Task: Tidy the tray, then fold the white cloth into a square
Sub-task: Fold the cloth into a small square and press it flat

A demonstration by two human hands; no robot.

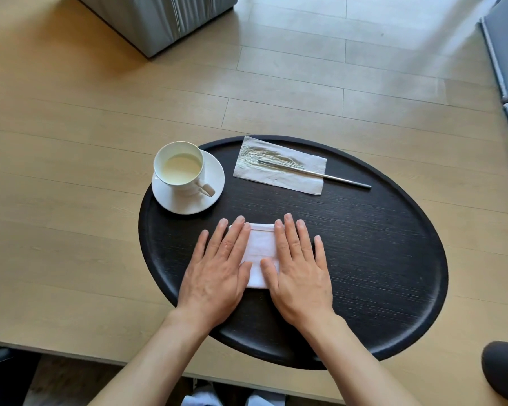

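Note:
A black oval tray lies on the wooden table. On its near middle sits the white cloth, folded small and roughly square. My left hand rests flat on the cloth's left side, fingers spread. My right hand lies flat on its right side, so both edges of the cloth are hidden. A white cup with pale liquid stands on a white saucer at the tray's far left. A grey paper napkin lies at the far edge with a metal stick across it.
The wooden table reaches far around the tray; its near edge runs just below my forearms. A grey upholstered block stands at the far left, grey cushions at the right. A dark rounded object sits at the lower right corner.

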